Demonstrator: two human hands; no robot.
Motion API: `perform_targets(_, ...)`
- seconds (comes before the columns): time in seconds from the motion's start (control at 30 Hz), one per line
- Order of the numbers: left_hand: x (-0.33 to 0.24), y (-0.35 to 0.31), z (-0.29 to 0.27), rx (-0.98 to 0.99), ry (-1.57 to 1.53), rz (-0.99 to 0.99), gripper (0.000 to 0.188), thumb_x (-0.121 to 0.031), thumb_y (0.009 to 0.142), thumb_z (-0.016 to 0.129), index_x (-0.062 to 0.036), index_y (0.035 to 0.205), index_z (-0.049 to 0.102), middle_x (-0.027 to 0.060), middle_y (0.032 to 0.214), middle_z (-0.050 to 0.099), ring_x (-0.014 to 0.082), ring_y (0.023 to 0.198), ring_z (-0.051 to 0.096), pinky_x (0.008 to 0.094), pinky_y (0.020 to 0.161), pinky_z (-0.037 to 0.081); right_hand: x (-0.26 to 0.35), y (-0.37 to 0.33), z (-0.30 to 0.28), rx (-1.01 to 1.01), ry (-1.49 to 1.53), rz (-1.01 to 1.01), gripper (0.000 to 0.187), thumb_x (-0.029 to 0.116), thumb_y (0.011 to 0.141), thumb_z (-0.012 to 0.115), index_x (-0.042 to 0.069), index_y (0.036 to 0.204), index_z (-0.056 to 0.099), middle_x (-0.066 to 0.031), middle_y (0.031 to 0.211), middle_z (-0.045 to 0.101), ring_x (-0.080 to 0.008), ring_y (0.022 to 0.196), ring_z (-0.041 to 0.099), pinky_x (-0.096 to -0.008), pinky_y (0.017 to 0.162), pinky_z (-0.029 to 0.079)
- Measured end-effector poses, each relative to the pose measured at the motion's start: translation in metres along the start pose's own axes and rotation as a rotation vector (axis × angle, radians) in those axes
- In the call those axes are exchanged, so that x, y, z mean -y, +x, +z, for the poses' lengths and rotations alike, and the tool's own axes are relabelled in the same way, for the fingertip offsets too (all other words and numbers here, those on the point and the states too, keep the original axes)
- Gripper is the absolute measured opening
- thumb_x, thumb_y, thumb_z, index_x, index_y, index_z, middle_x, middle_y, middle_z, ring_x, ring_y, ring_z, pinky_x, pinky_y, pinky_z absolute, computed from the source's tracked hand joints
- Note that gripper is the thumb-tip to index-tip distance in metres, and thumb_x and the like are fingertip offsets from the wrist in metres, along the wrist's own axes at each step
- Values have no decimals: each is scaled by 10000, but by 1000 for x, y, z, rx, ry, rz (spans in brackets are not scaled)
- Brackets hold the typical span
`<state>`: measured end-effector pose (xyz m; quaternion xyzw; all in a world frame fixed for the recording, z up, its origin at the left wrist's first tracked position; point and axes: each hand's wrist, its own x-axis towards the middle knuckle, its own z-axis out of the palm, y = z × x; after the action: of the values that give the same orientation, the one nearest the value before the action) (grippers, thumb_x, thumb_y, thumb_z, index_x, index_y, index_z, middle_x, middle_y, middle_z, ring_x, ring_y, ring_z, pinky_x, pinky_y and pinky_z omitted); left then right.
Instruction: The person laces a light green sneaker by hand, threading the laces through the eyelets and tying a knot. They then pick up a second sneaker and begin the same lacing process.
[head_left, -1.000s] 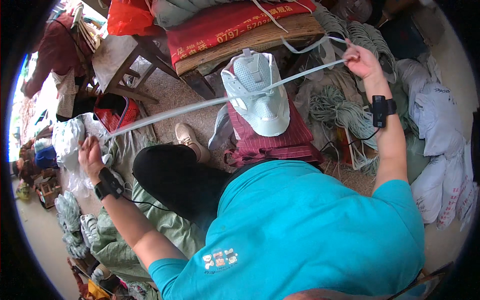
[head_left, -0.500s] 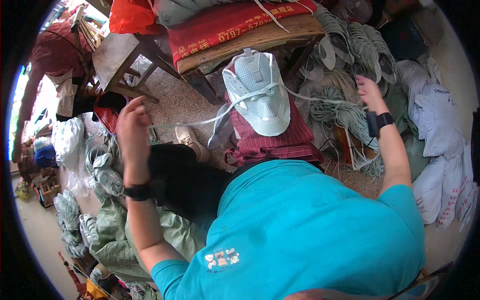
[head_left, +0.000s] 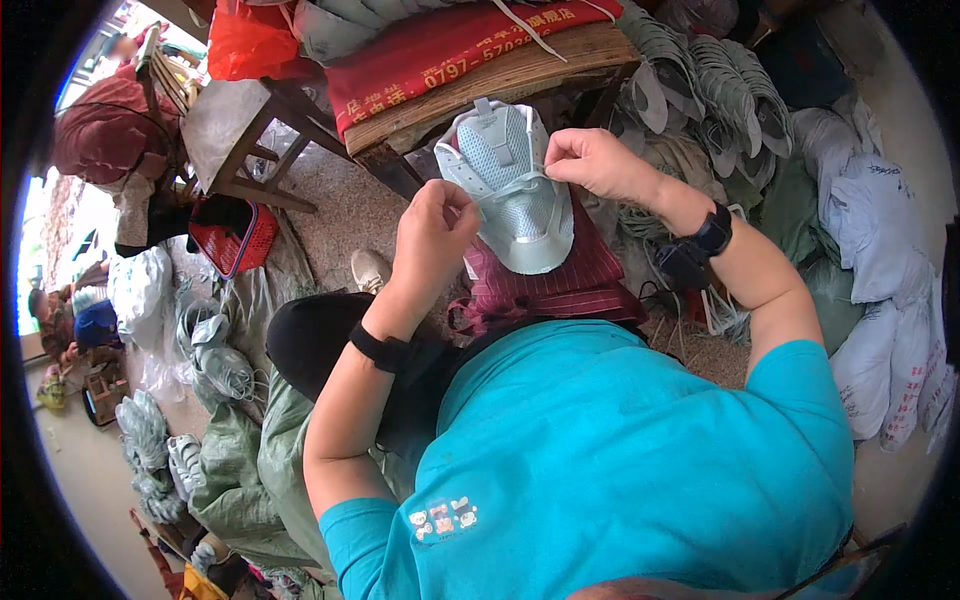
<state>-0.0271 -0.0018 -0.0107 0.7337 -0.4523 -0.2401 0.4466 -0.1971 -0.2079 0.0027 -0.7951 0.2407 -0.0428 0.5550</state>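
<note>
A pale mint-grey shoe upper (head_left: 530,222), without a sole, lies over my lap on a maroon striped apron (head_left: 600,285), its tongue pointing away from me. A light shoelace (head_left: 515,186) crosses its lower eyelets. My left hand (head_left: 436,235) is at the left edge of the upper, thumb and fingers curled together on the lace. From the right, my right hand (head_left: 598,165) pinches the lace beside the eyelets, with thumb and forefinger pressed together. The lace's loose ends are mostly hidden by my hands.
Just beyond the upper stands a wooden bench (head_left: 490,75) with a red printed cloth (head_left: 430,70). A stool (head_left: 225,125) and a red basket (head_left: 232,235) are at left. Stacked shoe uppers (head_left: 725,90) and white sacks (head_left: 880,230) are at right.
Both hands have come inward from wide apart to the sides of the upper. The lace that was stretched out to either side is now drawn in close.
</note>
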Motion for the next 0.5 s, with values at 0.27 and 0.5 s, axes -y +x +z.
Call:
perform_targets(0.27, 3, -1, -9, -10, 251, 241, 98, 24, 889, 586, -22, 974, 570, 68, 852, 616, 120, 835, 640, 300, 678, 509, 45, 10, -6, 97, -622, -47, 90, 113, 765, 605, 27, 786, 626, -72, 756, 650, -202, 684, 617, -340, 633, 486)
perform_targets(0.5, 21, 3, -22, -41, -636, -103, 330, 99, 905, 439, 39, 1229, 445, 165, 1210, 565, 241, 1049, 639, 338, 933, 518, 45, 8, 28, 29, -1309, -539, 133, 135, 759, 629, 43, 856, 626, -82, 768, 621, -271, 772, 645, -406, 713, 530)
